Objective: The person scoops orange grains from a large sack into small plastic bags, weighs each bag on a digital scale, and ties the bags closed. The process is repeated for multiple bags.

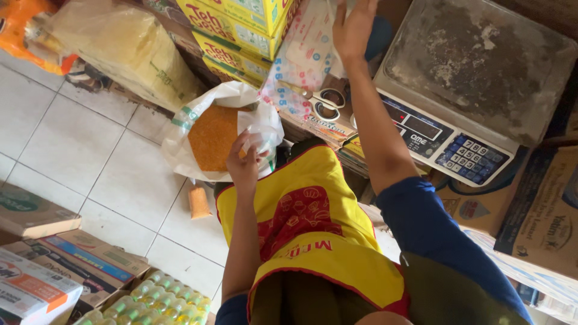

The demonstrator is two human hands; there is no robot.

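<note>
Basically: left hand pinching a clear bag over the sack, right hand open, empty, reaching past the scale.

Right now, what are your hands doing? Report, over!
Left hand gripping clear bag at open sack of orange crumbs. Right hand raised, fingers spread, at hanging packets. Scale alongside, pan bare.
</note>
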